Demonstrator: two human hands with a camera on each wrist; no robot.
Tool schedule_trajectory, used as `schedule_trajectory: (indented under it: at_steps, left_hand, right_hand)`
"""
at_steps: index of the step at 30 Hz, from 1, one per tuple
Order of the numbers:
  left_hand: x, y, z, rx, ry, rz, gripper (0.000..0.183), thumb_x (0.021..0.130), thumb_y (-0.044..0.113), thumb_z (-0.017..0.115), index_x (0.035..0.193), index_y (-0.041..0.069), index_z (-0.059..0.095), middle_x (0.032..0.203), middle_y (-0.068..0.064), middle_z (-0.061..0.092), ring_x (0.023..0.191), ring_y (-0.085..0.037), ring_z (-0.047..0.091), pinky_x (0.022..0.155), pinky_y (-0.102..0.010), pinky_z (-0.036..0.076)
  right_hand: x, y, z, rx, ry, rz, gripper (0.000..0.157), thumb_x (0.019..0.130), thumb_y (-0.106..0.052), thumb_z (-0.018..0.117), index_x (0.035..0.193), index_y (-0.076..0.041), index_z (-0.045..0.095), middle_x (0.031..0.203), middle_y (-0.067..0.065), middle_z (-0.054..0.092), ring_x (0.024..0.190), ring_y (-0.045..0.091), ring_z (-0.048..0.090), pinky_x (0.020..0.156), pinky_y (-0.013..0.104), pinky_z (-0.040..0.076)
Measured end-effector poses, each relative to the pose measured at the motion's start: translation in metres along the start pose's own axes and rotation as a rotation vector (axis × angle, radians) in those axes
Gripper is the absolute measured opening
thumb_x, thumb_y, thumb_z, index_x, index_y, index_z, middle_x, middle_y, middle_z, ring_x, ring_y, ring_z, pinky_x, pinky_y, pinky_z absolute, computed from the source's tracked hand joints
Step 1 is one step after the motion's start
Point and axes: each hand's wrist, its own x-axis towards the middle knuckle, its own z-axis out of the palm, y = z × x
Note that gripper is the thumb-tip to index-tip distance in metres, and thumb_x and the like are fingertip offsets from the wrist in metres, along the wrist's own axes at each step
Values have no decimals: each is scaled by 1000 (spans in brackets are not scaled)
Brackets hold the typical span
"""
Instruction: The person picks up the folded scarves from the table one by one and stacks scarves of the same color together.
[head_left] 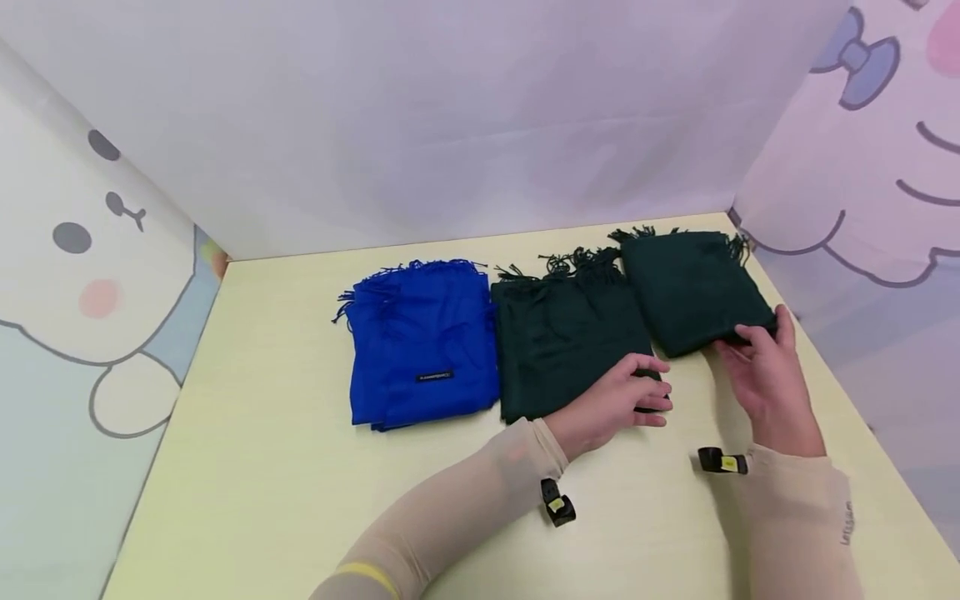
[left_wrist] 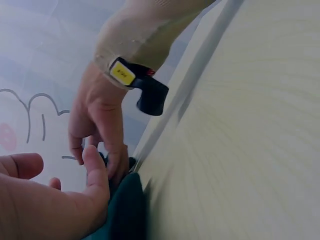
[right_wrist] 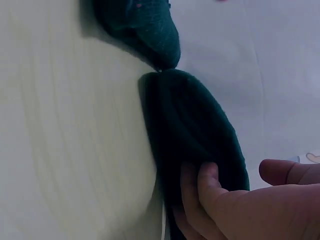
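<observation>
Rightmost green cloth (head_left: 690,283) at two o'clock on table (head_left: 262,375) — positioning judged in hand. Near edge touched by right hand (head_left: 768,383); grip cannot be told. Left hand (head_left: 611,404) empty, fingers spread, at seven o'clock from cloth — edge alignment apparently called for.

A screened-off tabletop booth: a pale yellow table (head_left: 247,500) sits hemmed in on 3 sides, with a plain whitish backdrop (head_left: 450,125) behind it and 2 panels beside it. The left panel (head_left: 45,208) and the right panel (head_left: 847,175) both carry large cartoon drawings. Whether a home, shop or office surrounds it cannot be told.
</observation>
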Motion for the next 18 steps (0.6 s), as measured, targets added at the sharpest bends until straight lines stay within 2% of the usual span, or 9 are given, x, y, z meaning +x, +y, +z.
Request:
schedule_trajectory:
  at_steps: [3, 7, 11, 14, 18]
  left_hand:
    - [8, -5, 2, -21, 2, -9, 39, 98, 8, 57, 129, 30, 50, 117, -21, 59, 102, -29, 65, 83, -41, 58]
    - [17, -8, 3, -60, 6, -15, 53, 96, 9, 57, 137, 39, 40, 125, -24, 55, 118, -38, 60, 90, -48, 56]
    - [26, -6, 3, -117, -16, -31, 59, 96, 9, 57, 141, 40, 37, 125, -22, 53, 125, -36, 55, 96, -50, 53]
    - [32, -6, 1, -146, -20, -33, 63, 94, 7, 56, 143, 40, 35, 117, -16, 53, 127, -34, 52, 97, -51, 51]
    - [38, -7, 6, -180, -36, -36, 64, 94, 5, 55, 145, 38, 34, 114, -13, 52, 131, -35, 48, 100, -53, 49]
  right_hand:
    - [-1, -1, 2, 38, -7, 15, 79, 103, -10, 52, 155, -46, 5, 159, -10, -18, 143, 18, 13, 110, 28, 38]
    - [-1, -2, 3, 196, -11, 37, 69, 102, -10, 52, 154, -35, 13, 152, -14, 0, 146, 15, 10, 118, 31, 22]
    - [-1, -4, 3, 339, 6, 33, 66, 101, -7, 52, 150, -32, 16, 143, -12, 14, 141, 14, 21, 117, 33, 27]
    - [-3, -2, 4, 384, 29, 28, 68, 101, -6, 50, 151, -32, 12, 146, -10, 12, 142, 15, 20, 117, 32, 29]
    - [-11, -2, 1, 406, 41, 19, 75, 101, -6, 47, 155, -35, 3, 156, -12, -3, 146, 15, 8, 118, 32, 27]
